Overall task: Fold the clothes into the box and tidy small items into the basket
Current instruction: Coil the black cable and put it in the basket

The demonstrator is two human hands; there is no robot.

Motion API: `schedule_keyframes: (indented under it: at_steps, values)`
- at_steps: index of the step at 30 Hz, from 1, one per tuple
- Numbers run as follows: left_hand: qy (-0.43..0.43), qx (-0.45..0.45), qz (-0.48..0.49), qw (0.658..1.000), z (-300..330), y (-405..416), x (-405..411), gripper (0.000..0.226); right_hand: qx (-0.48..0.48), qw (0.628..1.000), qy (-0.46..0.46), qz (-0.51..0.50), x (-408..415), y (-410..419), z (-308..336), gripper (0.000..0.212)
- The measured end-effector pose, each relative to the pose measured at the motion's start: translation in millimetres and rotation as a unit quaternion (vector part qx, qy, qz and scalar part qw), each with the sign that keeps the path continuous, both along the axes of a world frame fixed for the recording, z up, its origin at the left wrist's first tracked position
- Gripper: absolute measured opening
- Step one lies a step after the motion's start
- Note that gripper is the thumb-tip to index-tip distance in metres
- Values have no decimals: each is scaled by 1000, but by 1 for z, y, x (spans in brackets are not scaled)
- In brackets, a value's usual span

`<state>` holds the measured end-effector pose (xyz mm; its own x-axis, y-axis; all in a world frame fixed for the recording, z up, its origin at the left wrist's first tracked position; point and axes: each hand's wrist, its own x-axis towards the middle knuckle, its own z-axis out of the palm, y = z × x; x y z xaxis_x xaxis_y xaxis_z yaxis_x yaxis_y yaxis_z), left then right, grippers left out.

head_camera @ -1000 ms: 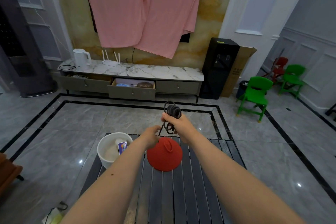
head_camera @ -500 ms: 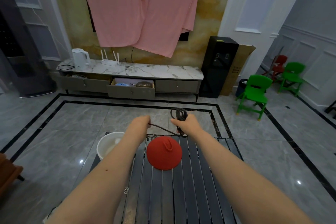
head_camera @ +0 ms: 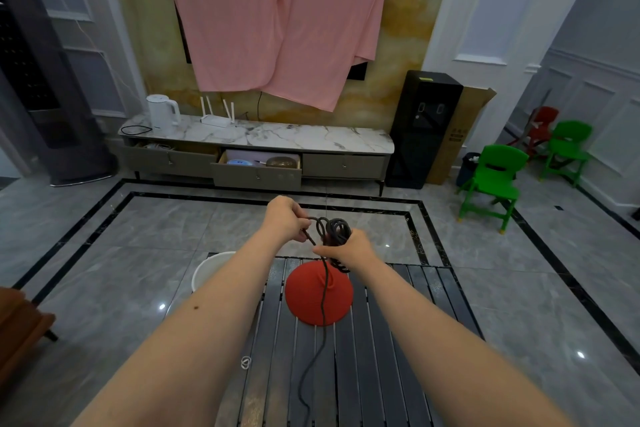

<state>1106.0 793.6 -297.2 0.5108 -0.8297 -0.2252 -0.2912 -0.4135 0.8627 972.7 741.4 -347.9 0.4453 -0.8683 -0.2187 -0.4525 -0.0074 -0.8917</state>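
Note:
A dark cord (head_camera: 333, 229) is bundled into loops held up above the far end of a dark slatted table (head_camera: 388, 350). My right hand (head_camera: 346, 248) grips the coil. My left hand (head_camera: 285, 220) pinches a strand just to the left of the coil. A loose tail of the cord hangs down across a red cone-shaped hat (head_camera: 319, 293) lying on the table and trails over the slats toward me. A white round basket (head_camera: 207, 270) stands at the table's far left corner, mostly hidden by my left forearm.
A small white ring-like item (head_camera: 245, 362) lies on the table by my left forearm. A marble-topped cabinet (head_camera: 263, 135) with open drawers lines the far wall under a hanging pink cloth (head_camera: 277, 17). Green chairs (head_camera: 495, 180) stand at right, and a brown seat edge (head_camera: 20, 326) at left.
The hands pulled apart with a strand stretched between them, then came back together. The coil is raised again and a long tail now hangs over the red hat.

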Motion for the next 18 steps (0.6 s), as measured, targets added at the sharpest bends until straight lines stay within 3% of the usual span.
schedule_keyframes:
  at_steps: [2, 8, 11, 13, 15, 18]
  values:
    - [30, 3, 20, 999, 0, -2, -2, 19, -9, 1000, 1, -18, 4, 2, -1, 35]
    - [88, -23, 50, 995, -11, -7, -2, 21, -10, 999, -2, -44, 6, -1, -3, 33]
    - [50, -20, 56, 997, -28, -4, 3, 21, 7, 997, -53, -62, 5, -1, -1, 29]
    - [10, 39, -24, 999, -43, 2, 3, 21, 26, 993, -91, -75, 5, -2, 2, 27]
    - [-25, 114, -138, 984, -53, 10, -1, 34, 57, 987, -133, -69, 5, -2, 5, 18]
    - [-50, 149, -225, 962, -61, 15, -10, 34, 90, 974, -197, -59, 9, -1, 10, 6]
